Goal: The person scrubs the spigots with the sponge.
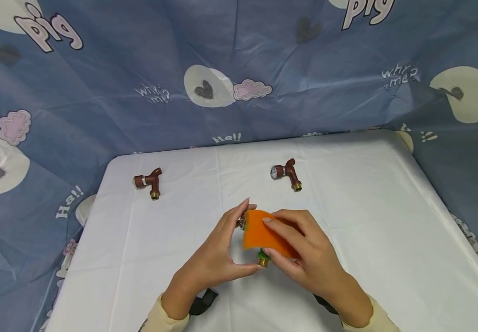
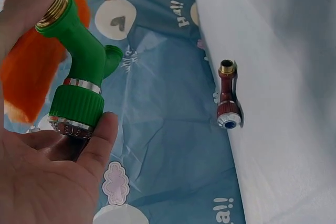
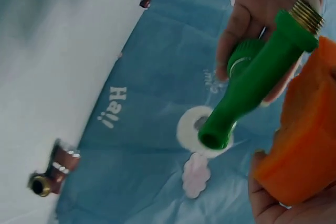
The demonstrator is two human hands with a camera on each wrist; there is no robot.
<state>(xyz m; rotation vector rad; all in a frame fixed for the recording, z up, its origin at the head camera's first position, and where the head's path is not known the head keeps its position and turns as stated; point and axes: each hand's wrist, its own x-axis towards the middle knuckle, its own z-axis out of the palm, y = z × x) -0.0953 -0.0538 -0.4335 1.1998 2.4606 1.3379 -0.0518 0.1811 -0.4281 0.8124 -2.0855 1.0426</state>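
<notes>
A green tap (image 2: 88, 59) with a brass threaded end and a silver-trimmed knob is held between both hands above the white table. My left hand (image 1: 211, 251) grips it by its two ends, thumb at the brass thread and fingers at the knob. In my right hand (image 1: 313, 251) is a folded orange cloth (image 1: 259, 230), held by the fingers and thumb close against the tap. From the head view the cloth hides most of the tap; the right wrist view shows the tap's green spout (image 3: 215, 135) pointing downward in the picture.
Two brown taps lie farther back on the white table (image 1: 172, 240): one tap (image 1: 149, 182) at the left, the other tap (image 1: 287, 174) right of the middle. A blue printed curtain (image 1: 239, 120) hangs behind the table. Black straps (image 1: 203, 302) are on the wrists.
</notes>
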